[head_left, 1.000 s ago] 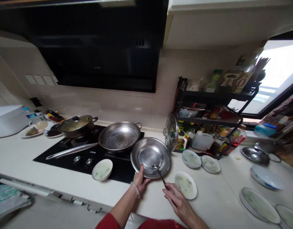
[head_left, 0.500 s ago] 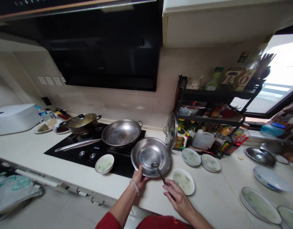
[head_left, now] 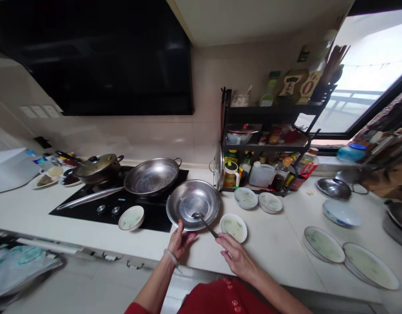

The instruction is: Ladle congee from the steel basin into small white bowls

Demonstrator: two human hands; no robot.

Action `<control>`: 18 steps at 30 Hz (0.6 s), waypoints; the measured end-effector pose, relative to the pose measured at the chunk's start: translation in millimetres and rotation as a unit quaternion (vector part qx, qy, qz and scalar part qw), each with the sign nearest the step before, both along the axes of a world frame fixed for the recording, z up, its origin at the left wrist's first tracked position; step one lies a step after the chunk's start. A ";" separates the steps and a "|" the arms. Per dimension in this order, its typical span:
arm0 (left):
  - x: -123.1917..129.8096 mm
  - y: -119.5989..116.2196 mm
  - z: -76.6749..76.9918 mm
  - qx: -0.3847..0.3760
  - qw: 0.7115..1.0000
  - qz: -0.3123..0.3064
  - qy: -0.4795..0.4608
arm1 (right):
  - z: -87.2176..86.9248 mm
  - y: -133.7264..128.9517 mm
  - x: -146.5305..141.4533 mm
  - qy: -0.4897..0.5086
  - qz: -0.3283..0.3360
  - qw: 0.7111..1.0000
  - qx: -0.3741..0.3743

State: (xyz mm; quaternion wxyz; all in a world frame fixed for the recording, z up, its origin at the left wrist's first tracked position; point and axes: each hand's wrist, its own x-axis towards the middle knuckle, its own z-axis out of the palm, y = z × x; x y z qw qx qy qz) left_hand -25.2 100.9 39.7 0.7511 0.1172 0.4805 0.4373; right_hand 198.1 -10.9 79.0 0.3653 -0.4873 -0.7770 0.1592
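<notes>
Holding a ladle (head_left: 206, 223) inside the steel basin (head_left: 187, 202) is the right hand (head_left: 234, 256).

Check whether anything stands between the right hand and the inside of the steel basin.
Nothing visible does: the utensil in the right hand reaches over the near rim into the steel basin. The nearest bowl sits right of it, not across.

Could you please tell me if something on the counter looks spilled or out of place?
I see no clear spill. One small pale piece lies loose on the counter, right of the rack. It looks odd because it is outside any dish; I cannot tell what it is.
</notes>
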 end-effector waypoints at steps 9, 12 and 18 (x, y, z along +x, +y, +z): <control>-7.6 -29.1 7.7 -0.048 0.999 0.018 -0.014 | -0.9 -28.8 36.3 0.101 -0.055 0.992 -0.056; -4.0 -30.5 10.0 -0.043 0.999 0.010 -0.016 | 2.6 -25.6 33.9 0.097 -0.031 0.994 -0.048; 32.7 -36.0 18.5 -0.042 0.994 -0.086 -0.054 | 17.8 -8.6 10.1 0.086 -0.001 0.996 -0.017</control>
